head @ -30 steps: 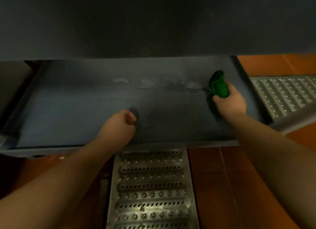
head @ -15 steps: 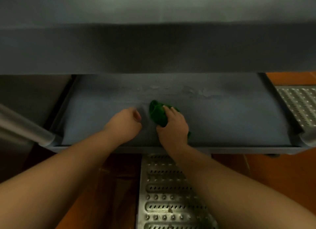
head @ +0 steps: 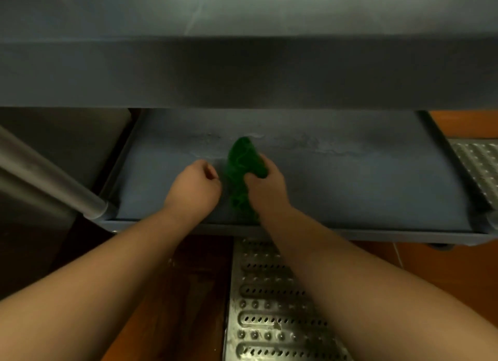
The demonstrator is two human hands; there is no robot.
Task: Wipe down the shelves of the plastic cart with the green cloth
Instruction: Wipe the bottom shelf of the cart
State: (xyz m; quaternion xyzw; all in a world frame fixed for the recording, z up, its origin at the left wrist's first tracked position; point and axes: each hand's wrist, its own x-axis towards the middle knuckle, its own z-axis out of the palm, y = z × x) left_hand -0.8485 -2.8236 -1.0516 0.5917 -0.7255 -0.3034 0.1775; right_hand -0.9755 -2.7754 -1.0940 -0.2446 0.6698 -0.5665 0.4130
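The grey plastic cart's lower shelf (head: 363, 188) lies flat in front of me, with pale streaks across its middle. Above it the upper shelf (head: 242, 72) fills the top of the view and hides the back of the lower one. My right hand (head: 265, 189) grips the crumpled green cloth (head: 241, 163) and presses it on the lower shelf near the centre. My left hand (head: 192, 192) is a loose fist resting on the shelf just left of the cloth, holding nothing.
A metal post (head: 51, 180) of the cart slants in at the left front corner. A perforated steel floor grate (head: 272, 306) runs under my arms, another grate (head: 479, 166) lies at the right. Orange-brown floor tiles (head: 444, 266) surround the cart.
My right hand has swept the cloth from the shelf's right end to its centre, next to my left hand. The view rose, so the upper shelf now covers more of the frame.
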